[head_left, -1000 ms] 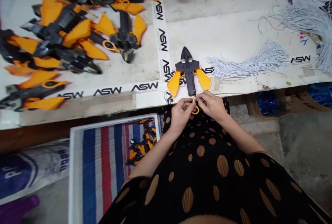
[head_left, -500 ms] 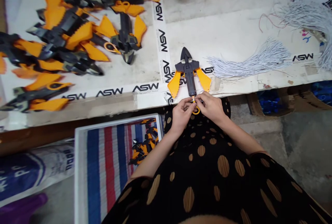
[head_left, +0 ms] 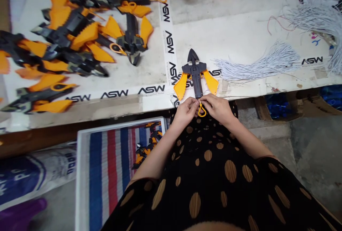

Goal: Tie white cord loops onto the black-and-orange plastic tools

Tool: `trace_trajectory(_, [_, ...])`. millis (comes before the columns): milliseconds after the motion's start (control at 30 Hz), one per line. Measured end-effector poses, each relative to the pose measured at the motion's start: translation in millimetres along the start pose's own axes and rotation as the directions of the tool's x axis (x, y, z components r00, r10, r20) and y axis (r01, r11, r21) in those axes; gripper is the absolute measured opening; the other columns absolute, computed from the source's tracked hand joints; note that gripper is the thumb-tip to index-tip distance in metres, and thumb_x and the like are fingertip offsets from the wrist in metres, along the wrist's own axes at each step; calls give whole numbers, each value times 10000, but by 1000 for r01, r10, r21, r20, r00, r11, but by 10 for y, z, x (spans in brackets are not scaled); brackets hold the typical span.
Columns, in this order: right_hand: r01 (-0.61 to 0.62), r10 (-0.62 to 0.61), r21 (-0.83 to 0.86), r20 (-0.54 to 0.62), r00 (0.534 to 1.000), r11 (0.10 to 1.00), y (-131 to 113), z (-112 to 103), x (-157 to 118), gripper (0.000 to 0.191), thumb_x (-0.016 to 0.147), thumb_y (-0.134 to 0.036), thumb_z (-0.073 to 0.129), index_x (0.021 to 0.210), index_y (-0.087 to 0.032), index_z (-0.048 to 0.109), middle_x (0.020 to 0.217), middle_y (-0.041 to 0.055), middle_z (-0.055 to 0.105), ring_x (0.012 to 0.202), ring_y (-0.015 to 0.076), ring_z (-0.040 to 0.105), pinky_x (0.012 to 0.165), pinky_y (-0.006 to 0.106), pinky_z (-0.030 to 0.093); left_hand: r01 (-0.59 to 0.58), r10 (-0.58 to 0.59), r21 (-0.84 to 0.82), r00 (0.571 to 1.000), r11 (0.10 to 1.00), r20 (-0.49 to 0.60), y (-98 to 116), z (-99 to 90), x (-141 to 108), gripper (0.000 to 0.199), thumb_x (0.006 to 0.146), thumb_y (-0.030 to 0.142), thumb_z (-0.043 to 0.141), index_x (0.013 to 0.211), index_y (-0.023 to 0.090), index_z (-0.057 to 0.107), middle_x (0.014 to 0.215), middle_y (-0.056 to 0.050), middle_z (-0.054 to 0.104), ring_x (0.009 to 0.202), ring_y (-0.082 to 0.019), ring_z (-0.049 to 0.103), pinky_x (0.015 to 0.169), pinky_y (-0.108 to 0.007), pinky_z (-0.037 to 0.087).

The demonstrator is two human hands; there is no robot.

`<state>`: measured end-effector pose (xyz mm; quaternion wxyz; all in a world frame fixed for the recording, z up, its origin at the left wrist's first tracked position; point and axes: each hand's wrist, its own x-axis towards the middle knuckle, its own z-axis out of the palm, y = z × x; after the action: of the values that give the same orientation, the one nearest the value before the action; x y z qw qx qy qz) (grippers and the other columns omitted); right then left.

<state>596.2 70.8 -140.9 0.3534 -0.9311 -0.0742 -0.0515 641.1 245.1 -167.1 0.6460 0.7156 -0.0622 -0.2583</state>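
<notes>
In the head view, the left hand (head_left: 186, 111) and right hand (head_left: 217, 108) meet at the desk (head_left: 227, 35) edge, their fingers (head_left: 193, 103) pinched together on the top of an orange loop (head_left: 202, 112). The loop sits at the tail of a black-and-orange toy (head_left: 196, 76) lying flat on the desk. More toys (head_left: 66, 35) lie left, white cords (head_left: 256, 65) lie right, and a tray (head_left: 120, 124) sits below the desk.

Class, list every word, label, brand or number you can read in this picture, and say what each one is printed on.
"ASW": on the white tape along the table edge, repeated many times.
Tiny line under each "ASW": too small to read.
"PP": on the blue and white sack on the floor.
Other print on the sack: too blurred to read.
</notes>
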Motion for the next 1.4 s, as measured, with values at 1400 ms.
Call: trace_trajectory(1400, [16,64,-322,237,969,947,-606,61,567,281,1063,-294,425,1124,-191,679,1137,83,702,890,208,673,632,309,340,-254,552,791,825,557,-123,-43,-661,17,172,921,351,672,1017,244,767,930,-75,672,934,-275,573,854,-410,391])
